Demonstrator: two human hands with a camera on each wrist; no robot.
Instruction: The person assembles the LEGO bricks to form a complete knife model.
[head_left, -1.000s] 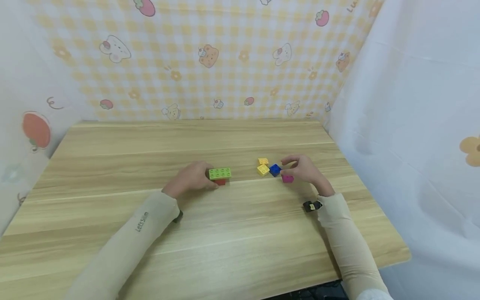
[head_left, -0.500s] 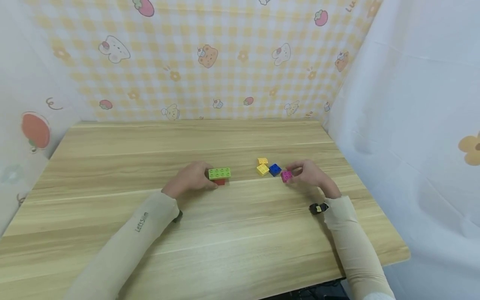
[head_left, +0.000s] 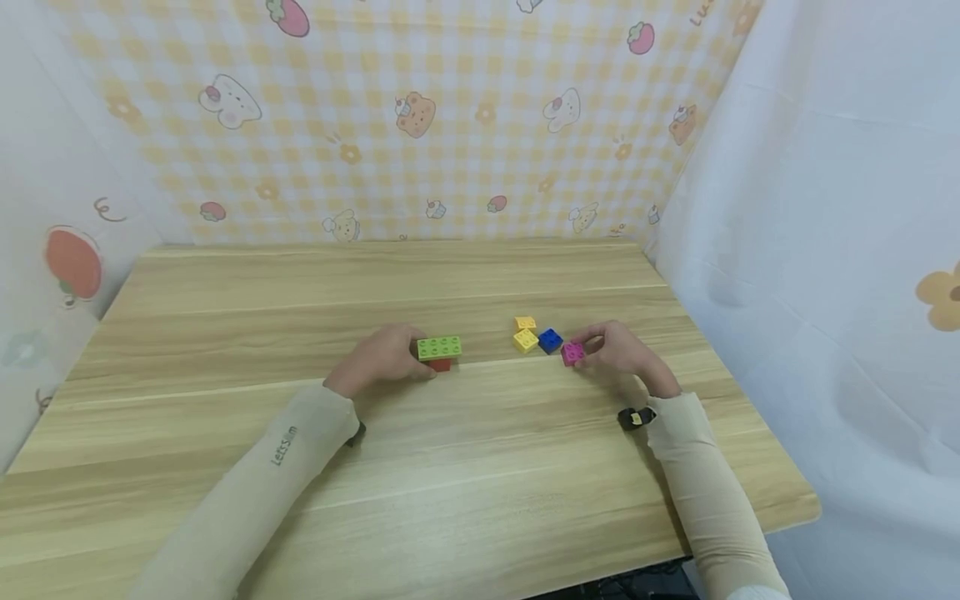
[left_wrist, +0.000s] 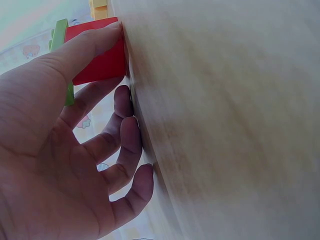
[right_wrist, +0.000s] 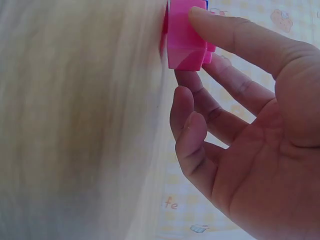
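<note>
**Left hand (head_left: 386, 354) gripping low, right hand (head_left: 618, 350) pinching pink**

Over on the left, the hand is gripping a red plastic block (head_left: 439, 365), its thumb lying across the near face, while a lime-green rectangular plastic brick (head_left: 439, 347) is sitting on top, studs up. That low hold is probably steadying the stack and leaving the green studs exposed. Across the pale wooden worktop (head_left: 450, 483), the right hand is pinching a small pink plastic block (head_left: 573, 353) between thumb and finger, gripping its sides and, it seems, sparing the studs.

Just left of the pink one, a dark blue square plastic block (head_left: 550, 340) is resting, with a pale yellow square plastic block (head_left: 526, 341) next along and an orange-yellow plastic block (head_left: 525, 322) lying behind it. They are likely waiting there for easy reach.

Now the views are parting company! The head camera is laying out the whole row but hiding the left palm; the left wrist camera is revealing three fingers curling loosely near the worktop. The right wrist camera is showing the thumb pressing pink, blue barely peeking past. Whether pink is touching the worktop, nobody can tell.
</note>
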